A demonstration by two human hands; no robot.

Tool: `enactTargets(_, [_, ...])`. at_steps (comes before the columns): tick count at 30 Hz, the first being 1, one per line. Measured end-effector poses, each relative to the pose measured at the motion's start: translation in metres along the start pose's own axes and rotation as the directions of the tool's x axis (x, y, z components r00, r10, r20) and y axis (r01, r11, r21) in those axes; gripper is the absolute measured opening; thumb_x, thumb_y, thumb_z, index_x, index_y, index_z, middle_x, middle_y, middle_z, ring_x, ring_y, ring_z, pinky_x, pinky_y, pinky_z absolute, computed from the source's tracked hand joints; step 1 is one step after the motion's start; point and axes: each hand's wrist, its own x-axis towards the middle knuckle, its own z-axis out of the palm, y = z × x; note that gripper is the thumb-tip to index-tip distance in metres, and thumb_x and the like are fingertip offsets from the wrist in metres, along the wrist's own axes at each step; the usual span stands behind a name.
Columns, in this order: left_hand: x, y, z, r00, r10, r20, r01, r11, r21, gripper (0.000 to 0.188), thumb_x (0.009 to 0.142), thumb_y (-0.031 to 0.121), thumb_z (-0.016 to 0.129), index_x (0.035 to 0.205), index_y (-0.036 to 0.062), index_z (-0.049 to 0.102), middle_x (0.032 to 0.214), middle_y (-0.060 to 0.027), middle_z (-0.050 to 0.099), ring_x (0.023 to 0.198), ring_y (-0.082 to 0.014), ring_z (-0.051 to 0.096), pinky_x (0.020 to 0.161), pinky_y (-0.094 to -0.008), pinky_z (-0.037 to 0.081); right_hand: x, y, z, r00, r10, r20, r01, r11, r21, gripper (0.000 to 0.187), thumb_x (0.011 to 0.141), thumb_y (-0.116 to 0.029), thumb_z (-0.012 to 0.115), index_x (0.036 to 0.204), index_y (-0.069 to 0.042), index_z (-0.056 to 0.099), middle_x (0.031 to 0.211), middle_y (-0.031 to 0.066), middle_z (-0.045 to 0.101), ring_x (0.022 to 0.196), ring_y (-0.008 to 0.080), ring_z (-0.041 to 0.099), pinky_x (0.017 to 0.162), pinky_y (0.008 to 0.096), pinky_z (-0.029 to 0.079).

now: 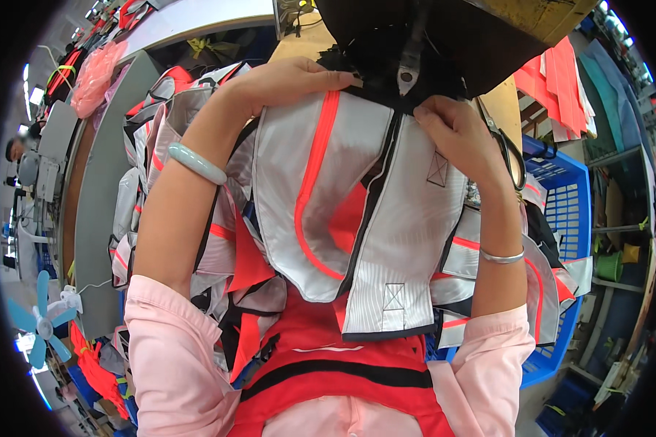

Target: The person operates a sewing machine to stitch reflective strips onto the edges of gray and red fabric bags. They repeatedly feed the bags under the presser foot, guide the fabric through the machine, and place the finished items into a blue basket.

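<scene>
A silvery grey sewn fabric piece with a coral stripe, black edging and stitched crossed boxes hangs toward my lap. My left hand pinches its upper edge at the left, thumb stretched toward the middle. On the other side, my right hand is closed on the upper right of the same piece, fingertips bent in. Between the hands, a flat metal tab with a hole comes down from a black machine housing over the fabric's top edge. Dark material there hides the exact contact.
Black-handled scissors lie beside my right wrist. A blue crate stands at the right, similar sewn pieces by it. More grey and coral pieces are heaped at the left. Coral fabric lies at the far right; a blue fan is lower left.
</scene>
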Motion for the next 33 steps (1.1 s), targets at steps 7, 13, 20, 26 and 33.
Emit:
enactTargets(7, [0.003, -0.002, -0.007, 0.999, -0.033, -0.006, 0.032, 0.989, -0.141, 0.045, 0.091, 0.049, 0.06, 0.08, 0.0067, 0.069, 0.072, 0.0035, 0.064, 0.061, -0.0037, 0.057, 0.06, -0.0216, 0.047, 0.009, -0.003, -0.004, 1.0, -0.011, -0.013, 0.012, 0.998, 0.062, 0.031, 0.087, -0.028, 0.057, 0.096, 0.0, 0.067, 0.066, 0.0098, 0.057, 0.063, 0.0166, 0.054, 0.064, 0.031, 0.044])
enactTargets(13, [-0.005, 0.011, -0.011, 0.997, -0.056, -0.058, 0.044, 0.981, -0.189, 0.035, 0.091, 0.04, 0.064, 0.086, 0.005, 0.069, 0.081, 0.0007, 0.067, 0.071, -0.0035, 0.06, 0.066, -0.0215, 0.049, 0.012, 0.009, -0.008, 0.99, -0.067, -0.122, 0.078, 0.993, 0.089, 0.028, 0.087, -0.026, 0.057, 0.094, -0.001, 0.066, 0.064, 0.0073, 0.055, 0.061, 0.012, 0.05, 0.06, 0.0293, 0.043])
enactTargets(20, [-0.052, -0.014, -0.006, 0.971, 0.153, 0.183, -0.158, 0.987, 0.015, 0.034, 0.087, 0.021, 0.07, 0.111, -0.0021, 0.065, 0.097, -0.0027, 0.068, 0.091, -0.0088, 0.06, 0.083, -0.025, 0.048, -0.099, -0.004, 0.025, 0.967, -0.254, 0.013, 0.254, 0.965, -0.066, 0.008, 0.08, -0.014, 0.064, 0.082, -0.007, 0.063, 0.08, 0.0125, 0.064, 0.07, 0.0336, 0.063, 0.059, 0.0394, 0.049])
enactTargets(26, [-0.097, -0.024, 0.058, 0.887, 0.434, -0.16, -0.352, 0.859, 0.372, 0.019, 0.08, 0.01, 0.067, 0.096, -0.0019, 0.066, 0.084, -0.0132, 0.064, 0.079, -0.0295, 0.061, 0.072, -0.0334, 0.048, -0.171, 0.002, 0.058, 0.865, -0.219, 0.451, 0.295, 0.95, -0.103, 0.021, 0.088, -0.024, 0.062, 0.094, -0.004, 0.064, 0.087, 0.0161, 0.066, 0.077, 0.034, 0.066, 0.064, 0.042, 0.052])
enactTargets(33, [-0.117, -0.004, 0.086, 0.864, 0.458, -0.211, -0.469, 0.883, -0.003, 0.019, 0.081, 0.014, 0.067, 0.095, 0.0029, 0.071, 0.087, -0.0112, 0.068, 0.077, -0.0249, 0.066, 0.07, -0.0302, 0.05, -0.061, 0.093, -0.045, 0.882, -0.289, -0.372, -0.117, 0.632, -0.766, 0.029, 0.089, -0.022, 0.058, 0.104, 0.002, 0.062, 0.088, 0.019, 0.065, 0.082, 0.0363, 0.064, 0.075, 0.043, 0.051])
